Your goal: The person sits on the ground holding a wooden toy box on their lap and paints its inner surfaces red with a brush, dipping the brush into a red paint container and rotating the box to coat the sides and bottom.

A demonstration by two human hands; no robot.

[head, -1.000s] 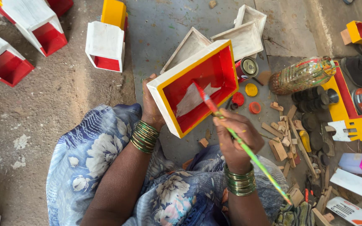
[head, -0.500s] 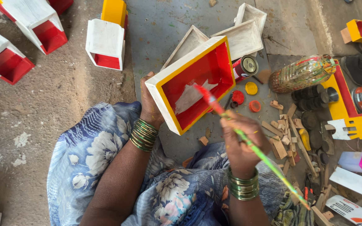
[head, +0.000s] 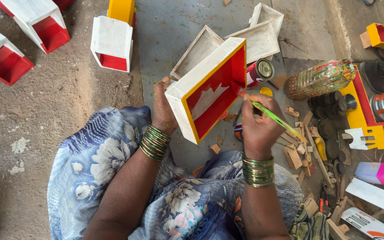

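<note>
A: Left hand (head: 164,106) clenched on the outer wall of the white wooden box with red-painted inside and yellow rim (head: 210,89); box held off the floor, tilted, open face turned toward the right hand. Above the lap, over blue floral cloth (head: 90,169).

B: Right hand (head: 258,126)?

A: Pinch grip closed around the thin green-handled paintbrush (head: 274,116). Red-loaded tip touching the inner right wall of the box. An unpainted pale patch showing on the box floor.

B: Handling estimate for the box?

A: Probably light, judging by the thin board and a one-handed hold. Stiff, rigid corners. Wet red inside likely to smear, so outer white faces and the back edge the safe places to take hold; rim and interior best avoided. Brush: light, slender, slightly slippery if painted over; hold near the middle of the handle.

B: Surroundings?

A: Small red paint tin with open metal top (head: 259,72) on the floor just beyond the box. Two unpainted shallow wooden trays (head: 258,42) behind. Clear plastic bottle lying on its side (head: 318,80) to the right, near scattered wooden offcuts (head: 296,155). More white-and-red boxes (head: 111,44) well apart at upper left.
</note>
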